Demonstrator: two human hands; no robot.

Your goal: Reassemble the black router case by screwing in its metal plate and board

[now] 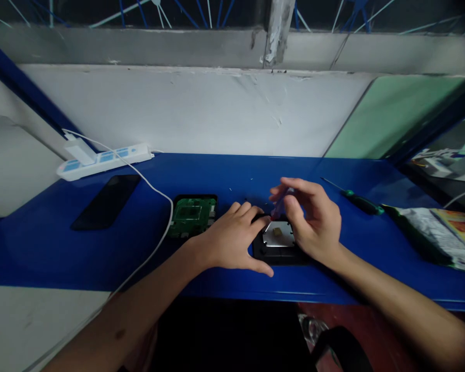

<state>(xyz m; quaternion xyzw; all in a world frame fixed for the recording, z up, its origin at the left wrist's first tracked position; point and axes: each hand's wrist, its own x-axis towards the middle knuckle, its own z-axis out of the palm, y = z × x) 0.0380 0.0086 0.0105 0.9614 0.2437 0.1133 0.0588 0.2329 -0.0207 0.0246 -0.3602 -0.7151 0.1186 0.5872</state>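
A black plastic case [284,254] with a silver metal plate [285,238] lies on the blue table, a small tan square on the plate. My left hand [232,235] rests over the left side of this case, fingers stretched and thumb spread away near its front edge. Above the plate, my right hand [313,217] is closed on a translucent purplish tool [280,205], its lower end pointing down at the plate's upper left; its exact kind is unclear. Left of my left hand sits a green circuit board [189,214] in a black shell, partly covered by a white cable.
A green-handled screwdriver [362,201] lies at right, near a shiny printed packet [434,232]. At left are a black phone [106,202] and a white power strip [108,161]; its white cable [155,188] crosses the table. Tiny bits lie behind my hands.
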